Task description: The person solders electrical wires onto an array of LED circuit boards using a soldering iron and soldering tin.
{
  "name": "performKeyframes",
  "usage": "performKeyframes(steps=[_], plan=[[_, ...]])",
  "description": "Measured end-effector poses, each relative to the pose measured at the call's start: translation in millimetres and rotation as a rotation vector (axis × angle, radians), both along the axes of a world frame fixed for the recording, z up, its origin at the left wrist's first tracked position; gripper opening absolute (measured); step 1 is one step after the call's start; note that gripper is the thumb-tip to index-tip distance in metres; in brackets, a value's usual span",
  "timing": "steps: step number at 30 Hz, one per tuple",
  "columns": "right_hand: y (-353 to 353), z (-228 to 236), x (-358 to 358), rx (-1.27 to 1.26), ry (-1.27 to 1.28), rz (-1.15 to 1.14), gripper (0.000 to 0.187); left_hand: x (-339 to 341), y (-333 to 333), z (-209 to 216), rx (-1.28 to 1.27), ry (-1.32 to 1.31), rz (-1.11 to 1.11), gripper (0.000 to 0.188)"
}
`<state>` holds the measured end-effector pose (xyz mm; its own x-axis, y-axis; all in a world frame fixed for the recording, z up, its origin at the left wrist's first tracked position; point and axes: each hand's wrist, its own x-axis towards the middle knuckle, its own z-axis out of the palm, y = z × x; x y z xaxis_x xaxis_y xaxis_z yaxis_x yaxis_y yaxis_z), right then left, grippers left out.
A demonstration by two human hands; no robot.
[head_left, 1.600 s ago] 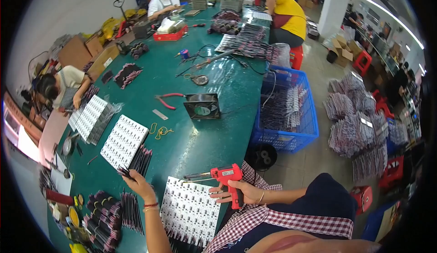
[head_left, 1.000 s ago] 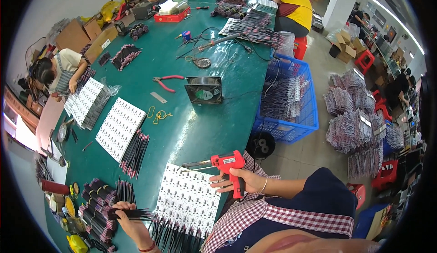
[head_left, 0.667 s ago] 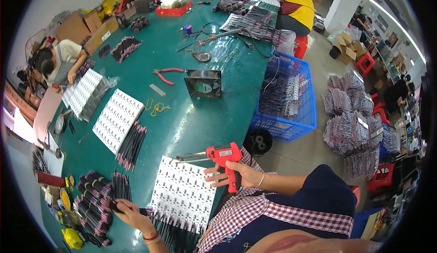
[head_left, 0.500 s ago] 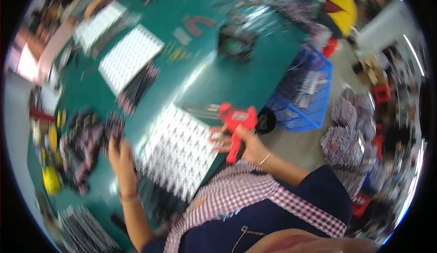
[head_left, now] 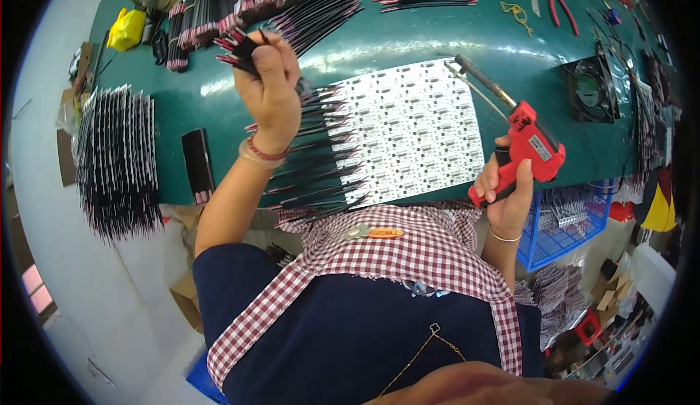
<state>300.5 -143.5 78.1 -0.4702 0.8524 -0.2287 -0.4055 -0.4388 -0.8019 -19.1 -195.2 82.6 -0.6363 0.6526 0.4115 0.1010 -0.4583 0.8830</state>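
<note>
My left hand [head_left: 273,91] is closed round a bunch of short black wires [head_left: 237,49] with red and bare ends, held above the table. In my right hand [head_left: 507,197] is a red soldering gun [head_left: 536,146], gripped by its handle. Its metal tip and thin feed tube point left over the far right corner of a white circuit board panel [head_left: 415,131]. Rows of small printed patterns cover the panel. Black wires [head_left: 310,161] lie along its left edge, their ends reaching onto it; whether each is joined there I cannot tell.
Bundled wires [head_left: 208,4] and loose black wires [head_left: 321,18] lie beyond my left hand. At left are a wire stack [head_left: 117,157] and a phone [head_left: 197,164]. Pliers [head_left: 560,8] and a small fan [head_left: 592,90] are at right; a blue basket [head_left: 565,223] is below the table edge.
My view has turned and sharpened. My left hand, earlier blurred near the wire bundles, now holds wires up beside the panel. The soldering gun stays in my right hand.
</note>
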Motion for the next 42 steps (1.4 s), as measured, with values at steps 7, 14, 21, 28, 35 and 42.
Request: performKeyframes(steps=[7, 14, 21, 28, 35, 42], plan=[[-4.9, 10.8, -22.3, 0.066, -0.133, -0.003, 0.052, 2.8, -1.8, -22.5, -0.431, 0.042, -0.073, 0.017], [-6.4, 11.9, -24.6, 0.035, -0.250, 0.030, 0.046, -22.3, 7.3, 9.0, -0.935, 0.373, -0.339, 0.016], [-6.5, -0.3, -48.0, 0.052, -0.445, 0.191, 0.033, -8.2, 3.4, -30.2, -1.036, 0.603, -0.262, 0.024], [-10.8, -5.5, -54.1, 0.094, -0.490, 0.199, 0.029, -3.6, 6.3, -32.8, -1.033, 0.601, -0.199, 0.026], [-11.9, -1.2, -58.3, 0.119, -0.549, 0.196, 0.020, -3.7, 9.4, -33.7, -1.092, 0.687, -0.191, 0.026], [-12.0, 1.0, -60.2, 0.134, -0.605, 0.211, 0.017, -2.3, 8.0, -37.5, -1.020, 0.730, -0.174, 0.026]])
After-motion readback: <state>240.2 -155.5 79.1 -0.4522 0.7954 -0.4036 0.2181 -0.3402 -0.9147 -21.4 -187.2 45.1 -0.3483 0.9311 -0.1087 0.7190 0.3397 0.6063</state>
